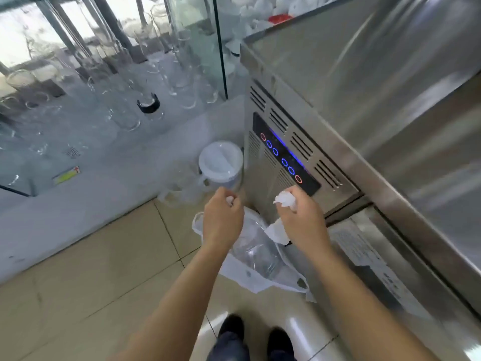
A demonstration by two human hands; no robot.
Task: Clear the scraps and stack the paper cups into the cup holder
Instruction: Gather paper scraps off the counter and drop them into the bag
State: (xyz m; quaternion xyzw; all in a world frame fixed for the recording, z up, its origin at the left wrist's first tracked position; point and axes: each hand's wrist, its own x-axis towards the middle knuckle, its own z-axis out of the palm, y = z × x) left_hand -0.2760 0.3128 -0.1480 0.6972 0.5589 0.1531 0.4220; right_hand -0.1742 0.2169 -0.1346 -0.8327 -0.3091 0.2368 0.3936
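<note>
At the bottom edge two dark shoes [256, 334] are seen on the beige tiled floor [104, 269]. Both bare forearms are stretched forward from there. The left hand [222, 217] is curled closed, and a small white scrap [230, 200] is pinched between its fingertips. The right hand [302, 220] is clenched around a wad of crumpled white paper [285, 199], which sticks out above the fist, while a further strip of the paper hangs out below it. Both hands are held above a clear plastic bag [256, 254] that lies open on the floor, just beside the foot of a steel machine [364, 113]. What lies inside the bag cannot be made out.

Just beyond the hands, a white round bin lined with a plastic bag [221, 162] is set against the machine's side. On the machine's face a black panel [283, 157] is lit with a row of blue and red rings, and vent slots are cut beside it. Farther back, to the left, a glass cabinet [104, 74] is filled with clear glassware. Paper cups and a cup holder are not made out clearly in this blurred view.
</note>
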